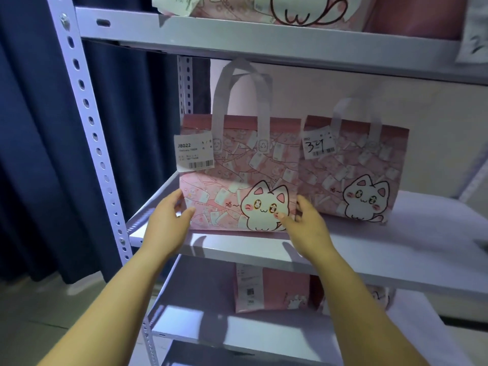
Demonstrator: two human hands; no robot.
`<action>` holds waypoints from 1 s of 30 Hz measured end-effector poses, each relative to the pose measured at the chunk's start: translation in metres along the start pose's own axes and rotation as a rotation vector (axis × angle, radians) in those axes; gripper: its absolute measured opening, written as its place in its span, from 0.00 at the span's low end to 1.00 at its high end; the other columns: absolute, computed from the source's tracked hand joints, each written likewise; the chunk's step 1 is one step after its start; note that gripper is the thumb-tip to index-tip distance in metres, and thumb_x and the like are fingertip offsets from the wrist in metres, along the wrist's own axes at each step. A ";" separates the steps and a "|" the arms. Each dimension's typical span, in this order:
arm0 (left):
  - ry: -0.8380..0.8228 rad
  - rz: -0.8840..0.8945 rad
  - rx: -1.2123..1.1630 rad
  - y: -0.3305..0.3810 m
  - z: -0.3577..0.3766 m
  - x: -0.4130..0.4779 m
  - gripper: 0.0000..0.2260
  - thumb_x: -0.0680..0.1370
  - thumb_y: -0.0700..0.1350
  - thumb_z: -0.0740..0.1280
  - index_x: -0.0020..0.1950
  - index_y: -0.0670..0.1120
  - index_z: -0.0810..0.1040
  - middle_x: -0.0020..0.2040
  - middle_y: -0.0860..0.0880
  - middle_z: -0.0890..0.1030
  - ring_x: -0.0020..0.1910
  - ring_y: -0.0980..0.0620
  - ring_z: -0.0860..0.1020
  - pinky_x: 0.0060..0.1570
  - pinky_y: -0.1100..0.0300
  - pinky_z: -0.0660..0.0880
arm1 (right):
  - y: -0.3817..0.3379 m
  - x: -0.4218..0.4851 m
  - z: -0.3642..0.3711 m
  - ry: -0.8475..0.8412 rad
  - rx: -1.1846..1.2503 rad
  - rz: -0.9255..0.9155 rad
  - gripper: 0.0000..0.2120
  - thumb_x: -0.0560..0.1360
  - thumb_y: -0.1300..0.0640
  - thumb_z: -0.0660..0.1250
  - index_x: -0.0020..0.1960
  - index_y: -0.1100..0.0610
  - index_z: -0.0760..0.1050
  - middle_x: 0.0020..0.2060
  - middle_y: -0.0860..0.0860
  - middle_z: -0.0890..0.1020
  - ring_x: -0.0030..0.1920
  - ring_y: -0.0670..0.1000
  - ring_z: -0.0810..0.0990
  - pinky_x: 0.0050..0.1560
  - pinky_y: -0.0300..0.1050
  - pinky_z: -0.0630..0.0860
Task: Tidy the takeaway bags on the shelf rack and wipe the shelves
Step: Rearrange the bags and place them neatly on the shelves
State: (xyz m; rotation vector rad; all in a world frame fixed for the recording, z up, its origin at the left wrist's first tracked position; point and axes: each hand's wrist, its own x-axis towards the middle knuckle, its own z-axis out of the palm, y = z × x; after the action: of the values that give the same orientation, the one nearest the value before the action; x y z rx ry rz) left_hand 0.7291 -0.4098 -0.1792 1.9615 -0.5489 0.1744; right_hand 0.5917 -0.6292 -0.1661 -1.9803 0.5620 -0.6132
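On the middle shelf (343, 249) of the white rack: two pink cat-print takeaway bags, upright, side by side, handles up. The near bag (237, 167) stands at the shelf's front left and overlaps the second bag's (369, 165) left edge. White label (194, 153) on its top left corner.

Left hand (166, 225) grips the near bag's lower left edge, thumb on the front and fingers (177, 198) curled round the side. Right hand (310, 228) grips the lower right edge the same way, thumb on the cat print. Cannot tell whether the bag's base is resting on the shelf or raised.

More pink bags on the top shelf (264, 38) and on the shelf below (290, 326). Dark blue curtain (31, 128) to the left of the rack.
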 end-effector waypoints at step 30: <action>-0.024 0.318 0.048 0.130 0.187 -0.042 0.17 0.76 0.47 0.67 0.64 0.48 0.73 0.57 0.53 0.73 0.55 0.52 0.74 0.57 0.53 0.73 | 0.095 0.050 -0.185 0.405 -0.236 0.059 0.26 0.74 0.57 0.67 0.69 0.59 0.64 0.64 0.57 0.69 0.56 0.60 0.75 0.54 0.53 0.74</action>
State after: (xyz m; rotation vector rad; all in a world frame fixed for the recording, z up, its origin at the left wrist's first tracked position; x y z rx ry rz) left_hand 0.6104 -0.6087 -0.1709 1.9141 -0.8789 0.3661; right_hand 0.5015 -0.8237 -0.1635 -2.0574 0.9746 -0.9570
